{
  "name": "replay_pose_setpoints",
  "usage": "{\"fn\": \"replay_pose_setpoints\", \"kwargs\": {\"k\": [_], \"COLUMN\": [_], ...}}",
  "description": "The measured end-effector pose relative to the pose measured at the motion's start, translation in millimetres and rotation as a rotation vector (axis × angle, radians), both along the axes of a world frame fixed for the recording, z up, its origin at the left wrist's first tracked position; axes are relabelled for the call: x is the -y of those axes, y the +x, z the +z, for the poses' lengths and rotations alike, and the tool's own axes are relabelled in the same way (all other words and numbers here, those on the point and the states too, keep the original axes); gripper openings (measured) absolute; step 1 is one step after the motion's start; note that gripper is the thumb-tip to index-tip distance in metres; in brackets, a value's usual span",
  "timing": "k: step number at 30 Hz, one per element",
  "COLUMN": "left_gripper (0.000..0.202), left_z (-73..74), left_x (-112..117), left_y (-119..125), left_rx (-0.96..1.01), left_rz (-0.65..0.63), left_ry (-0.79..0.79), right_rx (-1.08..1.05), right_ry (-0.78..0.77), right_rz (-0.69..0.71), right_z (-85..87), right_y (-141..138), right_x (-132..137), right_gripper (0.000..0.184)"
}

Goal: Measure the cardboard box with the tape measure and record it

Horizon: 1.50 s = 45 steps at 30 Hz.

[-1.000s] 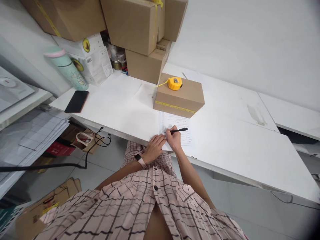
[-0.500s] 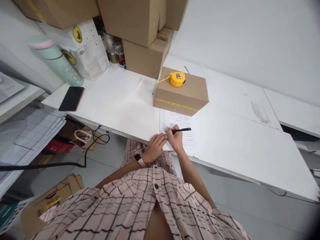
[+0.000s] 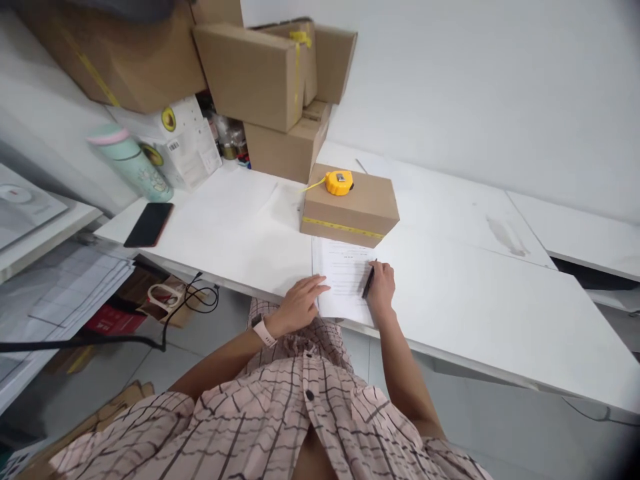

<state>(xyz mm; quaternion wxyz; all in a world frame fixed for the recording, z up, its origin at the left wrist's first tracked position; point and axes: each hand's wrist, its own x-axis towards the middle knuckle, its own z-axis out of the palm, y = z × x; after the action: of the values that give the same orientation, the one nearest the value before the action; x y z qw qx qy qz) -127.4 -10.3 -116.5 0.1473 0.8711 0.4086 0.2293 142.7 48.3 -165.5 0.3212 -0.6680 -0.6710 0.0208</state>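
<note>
My right hand [image 3: 383,285] is closed around a black pen [image 3: 369,283] at the right edge of a printed sheet of paper [image 3: 345,280]. The pen is tilted nearly along the sheet's side. Fingers stretched out, my left hand [image 3: 303,301] lies flat at the sheet's left edge, with a watch on its wrist. Just beyond the paper stands a brown cardboard box [image 3: 355,207] with a yellow printed tape strip along its front. On that box rests a yellow tape measure [image 3: 339,183], its blade end sticking out to the left.
At the left of the white table [image 3: 475,293] lie a phone [image 3: 149,225] and a mint-green bottle [image 3: 133,165]. Stacked cardboard boxes [image 3: 250,77] and a white avocado-print box [image 3: 187,150] stand at the back left. A black cable [image 3: 165,327] hangs beside the table.
My right hand has moved right with the pen, from the sheet's lower left to its right edge, and the pen has turned. My left hand has shifted slightly left. The view has tilted up.
</note>
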Motion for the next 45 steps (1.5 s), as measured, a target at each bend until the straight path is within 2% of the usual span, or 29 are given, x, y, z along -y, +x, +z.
{"fn": "replay_pose_setpoints", "kwargs": {"k": [3, 6, 8, 11, 14, 17, 18, 20, 22, 24, 26, 28, 32, 35, 38, 42, 45], "left_gripper": [0.039, 0.038, 0.045, 0.066, 0.065, 0.054, 0.052, 0.049, 0.051, 0.056, 0.061, 0.061, 0.06, 0.057, 0.054, 0.047, 0.043], "left_z": [48.0, 93.9, 115.3, 130.2, 131.0, 129.7, 130.4, 133.2, 136.9, 140.3, 142.7, 144.4, 147.7, 153.1, 161.2, 168.0, 165.3], "left_x": [-45.6, -109.9, -155.4, -212.5, -241.1, -235.8, -228.2, -208.0, -186.5, -168.6, -156.6, -150.3, -148.6, -156.5, -177.2, -221.7, -253.2], "left_y": [5.5, 23.8, 38.4, 55.0, 60.2, 60.7, 61.7, 65.6, 70.9, 74.8, 75.2, 72.3, 62.9, 50.8, 24.6, -28.4, -60.7], "left_rx": [0.116, 0.209, 0.216, 0.207, 0.211, 0.292, 0.333, 0.401, 0.426, 0.412, 0.396, 0.389, 0.401, 0.438, 0.495, 0.575, 0.594], "left_rz": [0.114, 0.217, 0.244, 0.32, 0.347, 0.353, 0.324, 0.18, 0.004, -0.099, -0.115, -0.111, -0.098, -0.053, 0.067, 0.35, 0.546], "left_ry": [0.15, 0.282, 0.288, 0.147, -0.06, -0.081, -0.083, -0.167, -0.306, -0.403, -0.436, -0.462, -0.547, -0.562, -0.54, -0.428, -0.389], "right_rx": [0.092, 0.101, 0.086, 0.035, -0.05, -0.2, -0.289, -0.563, -0.934, -1.217, -1.302, -1.301, -1.297, -1.312, -1.308, -1.232, -1.103], "right_ry": [0.005, 0.034, 0.048, 0.052, 0.063, 0.162, 0.196, 0.205, 0.098, -0.035, -0.134, -0.186, -0.228, -0.193, -0.115, 0.002, -0.031], "right_rz": [-0.035, -0.038, -0.034, -0.025, -0.028, -0.073, -0.082, -0.057, 0.05, 0.221, 0.349, 0.384, 0.379, 0.35, 0.263, -0.023, -0.209], "right_z": [-11.3, -15.4, -14.9, -13.4, -10.0, 3.0, 11.2, 33.7, 62.3, 91.7, 115.9, 131.4, 139.9, 141.1, 148.4, 158.5, 155.2], "right_y": [8.6, 7.2, 6.3, 7.0, 6.8, 3.7, 2.4, 0.6, 0.7, 2.3, 3.3, 1.2, -14.8, -23.1, -11.9, 21.5, 37.4], "right_x": [-5.7, -7.2, -7.2, -6.0, -1.3, 2.7, 2.0, -4.0, -14.8, -25.9, -33.3, -36.4, -45.6, -69.9, -105.4, -150.1, -175.3], "right_gripper": [0.042, 0.044, 0.04, 0.035, 0.033, 0.033, 0.032, 0.032, 0.039, 0.045, 0.046, 0.044, 0.044, 0.048, 0.053, 0.046, 0.037]}}
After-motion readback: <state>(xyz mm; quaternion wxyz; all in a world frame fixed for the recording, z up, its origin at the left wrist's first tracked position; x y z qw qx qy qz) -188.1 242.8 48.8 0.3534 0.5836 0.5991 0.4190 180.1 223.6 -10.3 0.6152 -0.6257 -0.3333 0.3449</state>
